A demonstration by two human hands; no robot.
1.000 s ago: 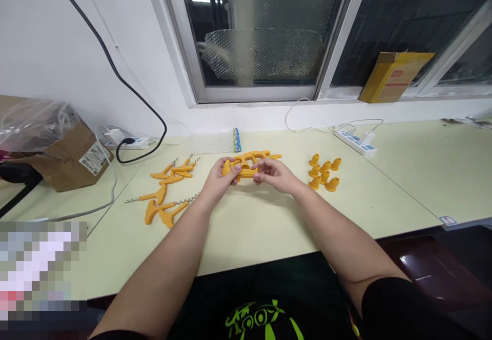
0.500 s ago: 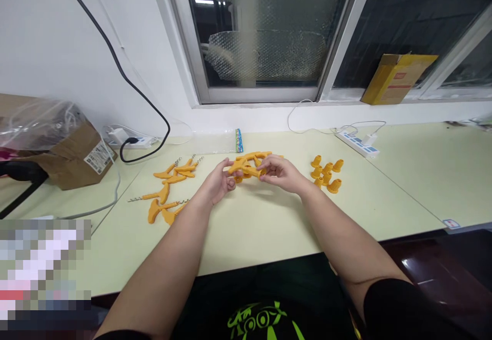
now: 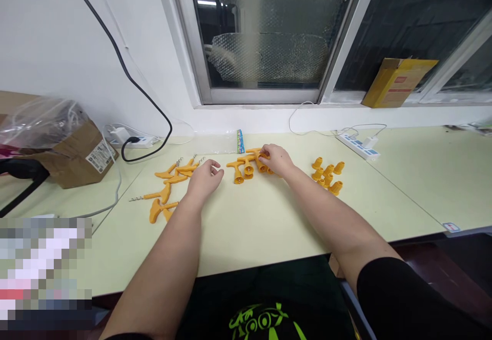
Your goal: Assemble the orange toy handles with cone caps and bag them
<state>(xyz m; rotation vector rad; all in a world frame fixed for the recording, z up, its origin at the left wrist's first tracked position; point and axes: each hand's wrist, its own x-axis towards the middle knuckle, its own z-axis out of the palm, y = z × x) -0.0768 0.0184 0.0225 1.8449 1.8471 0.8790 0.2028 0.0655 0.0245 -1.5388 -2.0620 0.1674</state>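
Observation:
My right hand is over a group of assembled yellow corkscrews, T-handled with bell-shaped bases, in the middle of the table. Its fingers close on one yellow corkscrew among them, partly hidden by the hand. Empty, with fingers loosely curled and apart, my left hand hovers just right of the loose T-handles with metal screws. Several of these handles lie at the left, some behind my left hand and forearm. To the right of my right hand stand several loose yellow bell-shaped bases.
A clear plastic bag lies flat near the wall. Power strips sit at the back right and back left. An open cardboard box stands at the left; a black cable hangs before the wall.
My right hand has carried the corkscrew from between both hands back to the middle group. My left hand has let go of it and moved left toward the loose handles.

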